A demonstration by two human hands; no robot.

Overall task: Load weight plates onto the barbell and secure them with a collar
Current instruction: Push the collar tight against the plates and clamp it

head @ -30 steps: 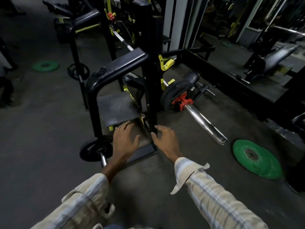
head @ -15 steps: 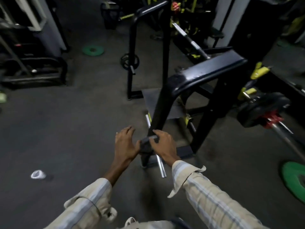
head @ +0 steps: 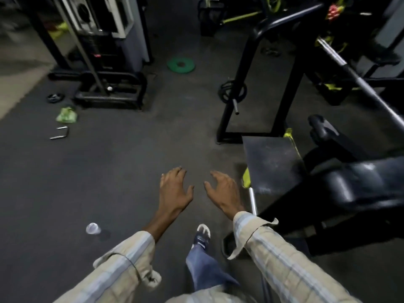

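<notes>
Dim gym, dark rubber floor (head: pixel 109 171) scattered with gear. Held out palm-down above the floor at centre: left hand (head: pixel 175 191) and right hand (head: pixel 223 191), fingers spread and relaxed, gripping nothing, a small gap between them. Below, at 6 o'clock, a blue-jeaned leg and a shoe (head: pixel 202 236). Barbell (head: pixel 358 77) running from 1 o'clock toward 3 o'clock, resting across a black rack (head: pixel 247 68), well apart from both hands. Green weight plate (head: pixel 181 65) flat on the floor at 12 o'clock, far from the bar. Small black plate (head: pixel 232 91) on a peg of the rack. Black padded bench (head: pixel 360 184) at 3 o'clock, just beside the right hand. Clear plastic cup (head: pixel 93 228) lying at 8 o'clock; crumpled green bag (head: pixel 66 114) at 10 o'clock.
</notes>
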